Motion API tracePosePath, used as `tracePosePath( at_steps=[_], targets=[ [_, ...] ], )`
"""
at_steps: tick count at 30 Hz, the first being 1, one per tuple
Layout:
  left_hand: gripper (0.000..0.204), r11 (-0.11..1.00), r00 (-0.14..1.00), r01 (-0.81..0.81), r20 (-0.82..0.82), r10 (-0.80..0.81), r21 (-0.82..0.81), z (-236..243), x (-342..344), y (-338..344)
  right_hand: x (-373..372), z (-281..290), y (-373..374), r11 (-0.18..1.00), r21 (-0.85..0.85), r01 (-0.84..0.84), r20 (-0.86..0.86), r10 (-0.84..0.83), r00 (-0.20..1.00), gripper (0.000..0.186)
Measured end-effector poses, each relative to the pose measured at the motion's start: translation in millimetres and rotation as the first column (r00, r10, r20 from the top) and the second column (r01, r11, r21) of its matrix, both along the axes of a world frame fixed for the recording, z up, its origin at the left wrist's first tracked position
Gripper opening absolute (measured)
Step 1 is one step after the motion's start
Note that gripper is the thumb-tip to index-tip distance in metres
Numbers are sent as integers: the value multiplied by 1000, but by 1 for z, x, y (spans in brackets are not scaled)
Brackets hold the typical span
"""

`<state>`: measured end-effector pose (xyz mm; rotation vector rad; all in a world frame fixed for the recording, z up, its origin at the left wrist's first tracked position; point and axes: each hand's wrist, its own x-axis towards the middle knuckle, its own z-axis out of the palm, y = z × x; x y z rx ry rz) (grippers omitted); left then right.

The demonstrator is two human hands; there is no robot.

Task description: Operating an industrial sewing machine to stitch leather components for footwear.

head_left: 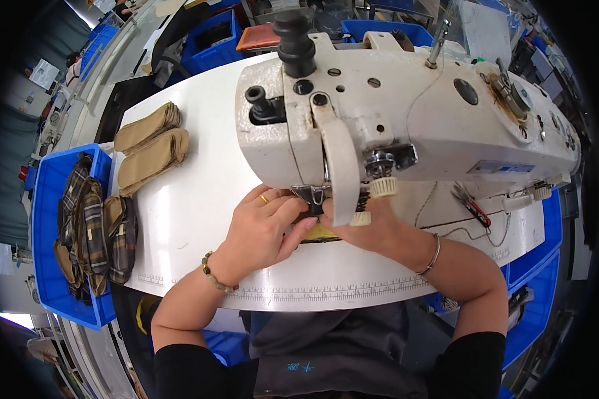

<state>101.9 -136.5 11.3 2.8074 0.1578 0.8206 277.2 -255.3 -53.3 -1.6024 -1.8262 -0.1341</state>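
Under the head of a white sewing machine (393,106), my two hands meet beside the presser foot (317,199). My left hand (263,226) has its fingers curled in and its thumb pointing at the needle area. It is closed on something small and dark that I cannot make out. Coming in from the other side, my right hand (379,233) bends its fingers toward the same spot; the machine's white lever hides part of them. A yellow patch (321,232) with a dark edge shows on the bed just below the fingertips.
On the white table (199,219), two stacks of tan fabric pieces (153,159) lie at the left. A blue bin (103,312) at far left holds plaid fabric parts (96,226). Red-handled thread snips (472,207) and loose thread lie right of my right hand. A ruler strip runs along the front edge.
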Motion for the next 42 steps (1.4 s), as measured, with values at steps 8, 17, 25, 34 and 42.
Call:
tracePosePath(
  at_steps=[8,17,25,34,42],
  targets=[
    [23,950,991,-92,-64,116,298,-5,-10,-9,-4,2,1,999,-34,-3,-4,3,1000,6],
    [30,966,968,-225,-85,236,124,-4,0,-9,-2,-9,2,997,80,-16,71,10,997,10],
    [26,858,973,-73,-225,-51,-509,-27,3,20,-5,0,-15,998,-24,-60,281,65,958,10],
    [25,708,977,-82,-198,-83,-701,-22,5,21,-17,6,-23,995,-13,-96,219,96,971,16],
    [24,818,980,-25,-174,-92,-574,-17,8,21,-16,12,-23,992,-49,-116,228,124,966,15]
  ],
)
